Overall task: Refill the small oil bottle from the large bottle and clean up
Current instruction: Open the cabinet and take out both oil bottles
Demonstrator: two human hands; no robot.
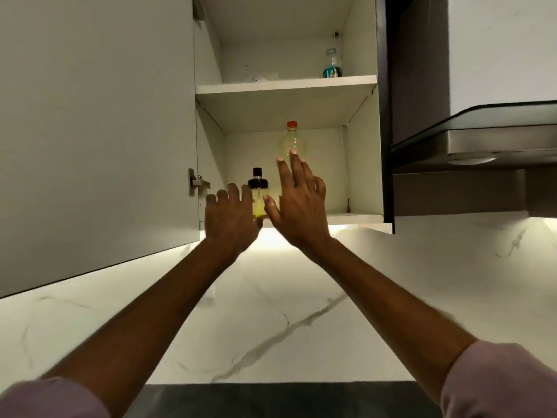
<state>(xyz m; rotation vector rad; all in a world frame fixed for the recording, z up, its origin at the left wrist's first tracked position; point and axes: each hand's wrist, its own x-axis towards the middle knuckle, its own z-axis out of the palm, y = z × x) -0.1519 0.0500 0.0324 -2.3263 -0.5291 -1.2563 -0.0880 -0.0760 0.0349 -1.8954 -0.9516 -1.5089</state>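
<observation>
So, from my seat, both bottles stand upright on the lower shelf (pixel 355 218) of the open cupboard (pixel 361 146), long axes vertical, caps pointing straight up. The small bottle (pixel 258 203), black pump top and a yellowish fill low in the glass, sits near the front edge. The large bottle (pixel 293 143), red cap, pale oil, stands just behind and to the right of it, deeper in.

My left hand (pixel 230 217) is up against the small bottle from its left side, fingers curled and loosely apart; I can't tell whether they actually touch the glass, and they aren't closed round it. My right hand (pixel 298 200) is spread wide, fingers apart and holding nothing, with the fingertips (pixel 294 155) overlapping the large bottle's lower body in this view; the thumb lies in front of the small bottle's right side.

What the next move turns on, I think: each bottle lies forward and above its nearer hand, the small one for the left, the large one for the right. The right has farther to go, past the small bottle, so I'd judge a knock against the pump top the risk. Both grips want to come in sideways round an upright body, then lift and draw back over the shelf's front edge.
</observation>
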